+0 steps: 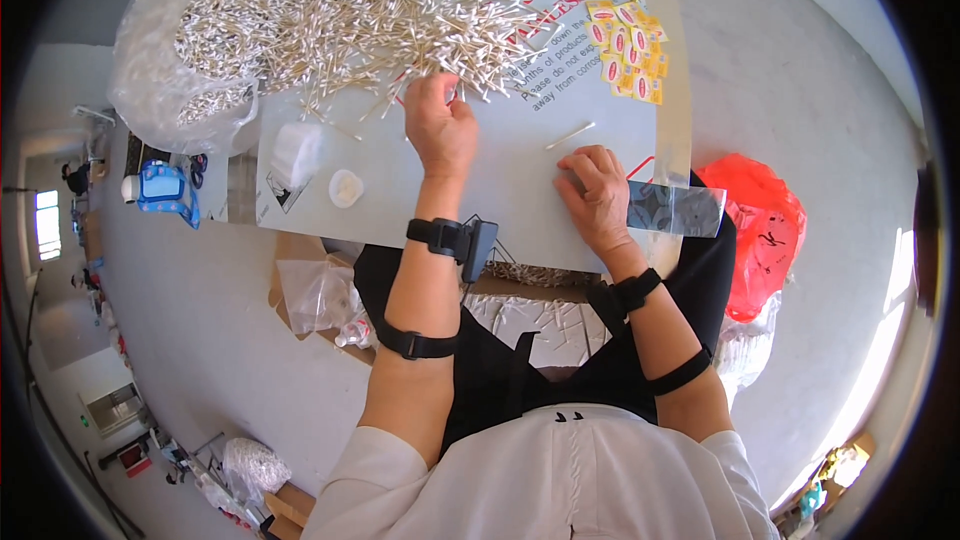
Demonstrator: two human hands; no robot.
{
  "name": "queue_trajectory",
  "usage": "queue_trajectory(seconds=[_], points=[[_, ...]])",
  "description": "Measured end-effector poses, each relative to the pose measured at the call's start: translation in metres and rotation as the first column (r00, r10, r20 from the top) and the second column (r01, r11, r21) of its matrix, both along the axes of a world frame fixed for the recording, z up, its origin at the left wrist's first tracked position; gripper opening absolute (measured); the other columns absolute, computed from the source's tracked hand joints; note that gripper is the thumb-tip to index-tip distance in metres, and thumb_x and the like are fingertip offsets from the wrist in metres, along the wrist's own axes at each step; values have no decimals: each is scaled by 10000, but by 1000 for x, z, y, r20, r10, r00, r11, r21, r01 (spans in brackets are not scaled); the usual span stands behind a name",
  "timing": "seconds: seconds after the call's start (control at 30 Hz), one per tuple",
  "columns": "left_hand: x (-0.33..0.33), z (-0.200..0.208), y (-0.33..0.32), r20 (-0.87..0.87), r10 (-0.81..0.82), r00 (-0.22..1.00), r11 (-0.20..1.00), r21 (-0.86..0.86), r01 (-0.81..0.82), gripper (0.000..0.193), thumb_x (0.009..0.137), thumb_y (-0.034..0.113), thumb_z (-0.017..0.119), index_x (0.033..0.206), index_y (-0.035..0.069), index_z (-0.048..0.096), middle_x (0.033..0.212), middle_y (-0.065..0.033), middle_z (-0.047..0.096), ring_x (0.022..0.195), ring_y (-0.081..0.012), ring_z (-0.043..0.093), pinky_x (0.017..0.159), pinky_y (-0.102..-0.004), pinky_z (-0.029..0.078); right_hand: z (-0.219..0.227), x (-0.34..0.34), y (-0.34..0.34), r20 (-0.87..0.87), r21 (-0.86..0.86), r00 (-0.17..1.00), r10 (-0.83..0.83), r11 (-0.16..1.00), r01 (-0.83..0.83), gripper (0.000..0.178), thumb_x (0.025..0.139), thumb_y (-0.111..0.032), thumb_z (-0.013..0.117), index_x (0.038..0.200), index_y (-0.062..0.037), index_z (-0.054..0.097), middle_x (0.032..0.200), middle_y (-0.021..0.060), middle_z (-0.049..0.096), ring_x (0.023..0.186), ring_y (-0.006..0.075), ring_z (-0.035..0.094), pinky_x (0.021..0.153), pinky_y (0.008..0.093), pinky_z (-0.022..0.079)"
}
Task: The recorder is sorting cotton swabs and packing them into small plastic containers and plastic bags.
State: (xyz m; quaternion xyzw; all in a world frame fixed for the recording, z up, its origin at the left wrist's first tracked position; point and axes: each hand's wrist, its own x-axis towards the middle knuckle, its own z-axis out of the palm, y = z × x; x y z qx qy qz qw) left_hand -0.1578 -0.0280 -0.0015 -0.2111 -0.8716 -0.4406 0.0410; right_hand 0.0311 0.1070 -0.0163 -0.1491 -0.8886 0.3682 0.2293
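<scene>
A large heap of cotton swabs (330, 20) spreads over the far left part of the table. At its near edge my left hand (440, 130) has its fingers bent together among the swab ends; what sits between the fingertips is hidden. To the right, my right hand (597, 200) rests on the tabletop with loosely bent fingers, thumb apart, and nothing visible in it. One single cotton swab (571, 135) lies just beyond its fingertips. Small yellow-and-white packets (632, 50) with red marks are clustered at the far right.
A clear plastic bag (145, 90) lies around the heap's left side. Nearer are a white translucent container (295, 153) and a small round white dish (346, 188). A blue-wrapped bottle (165, 190) stands left; a red plastic bag (755, 230) hangs right. A cardboard box (290, 285) sits below the table.
</scene>
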Motion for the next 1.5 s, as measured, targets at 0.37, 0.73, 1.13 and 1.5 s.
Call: queue_trajectory(seconds=[0.37,0.73,1.13,1.5], points=[[-25,1,17,-253,-187,949,952,-284,112,572,672,-88,616,1197,135,659,1220,-73,556,1167,-333,450,1000,-431,408,26,-122,17,-26,52,999,-43,998,45,667,670,-268,820,1245,-71,545,1230,165,569,1098,376,545,930,485,447],[-33,5,8,-91,-239,967,949,-233,213,688,653,-160,505,1226,184,669,1161,-73,561,1109,-305,505,1001,-375,418,20,-172,4,165,-25,984,-67,997,72,377,702,-217,730,1052,-95,660,1008,195,645,878,376,651,789,443,540],[-52,2,4,-84,-217,972,962,-187,199,652,680,-134,500,1238,164,659,1187,-92,555,1112,-327,503,992,-372,426,8,-102,29,84,-204,995,-46,977,62,121,741,-76,642,850,-22,638,808,209,631,776,395,631,681,441,502],[-4,14,-5,-246,-199,949,964,-225,144,530,718,-74,575,1218,90,632,1237,-160,566,1117,-345,560,959,-386,475,7,11,19,65,-329,977,-202,920,212,441,727,67,670,1154,0,579,1152,160,574,727,233,655,684,324,556]])
